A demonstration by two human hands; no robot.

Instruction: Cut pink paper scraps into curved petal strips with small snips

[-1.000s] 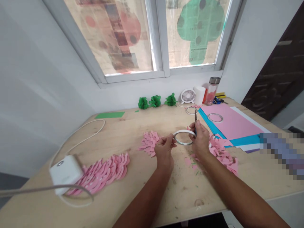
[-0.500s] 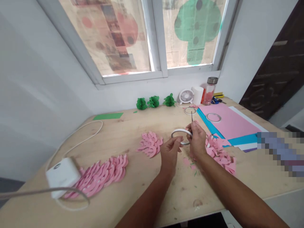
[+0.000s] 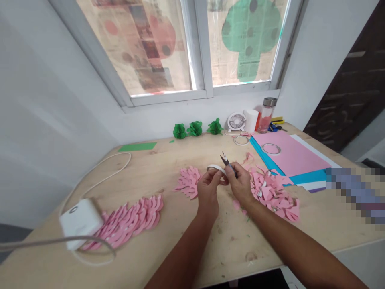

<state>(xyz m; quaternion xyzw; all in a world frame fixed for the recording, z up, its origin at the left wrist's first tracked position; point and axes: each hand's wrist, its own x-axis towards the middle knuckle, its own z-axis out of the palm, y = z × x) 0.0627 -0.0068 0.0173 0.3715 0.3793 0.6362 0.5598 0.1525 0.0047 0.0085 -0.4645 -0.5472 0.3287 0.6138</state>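
Observation:
Over the middle of the table, my left hand (image 3: pixel 208 192) has its fingers closed on a narrow roll of white tape (image 3: pixel 214 166), whose lower part is hidden by the fingers. Close beside it, my right hand (image 3: pixel 240 182) grips a small pair of scissors (image 3: pixel 225 159), blades pointing up and away with a slight gap at the tips. The fingers of both hands nearly meet at the roll. A fanned cluster of pink paper petals (image 3: pixel 187 182) lies just left of my left hand. Pink paper scraps (image 3: pixel 275 196) are heaped right of my right hand.
A longer row of pink petals (image 3: pixel 129 220) lies beside a white box with a cable (image 3: pixel 81 222). Green paper flowers (image 3: pixel 195 128), a small fan (image 3: pixel 236 121) and a glass bottle (image 3: pixel 266 116) stand along the wall. Coloured sheets (image 3: pixel 300 156) carry another tape roll (image 3: pixel 271 149).
Both hands have shifted left and come closer together. The tape roll has moved left and tilted, and the scissors now point up-left with their blades showing more clearly.

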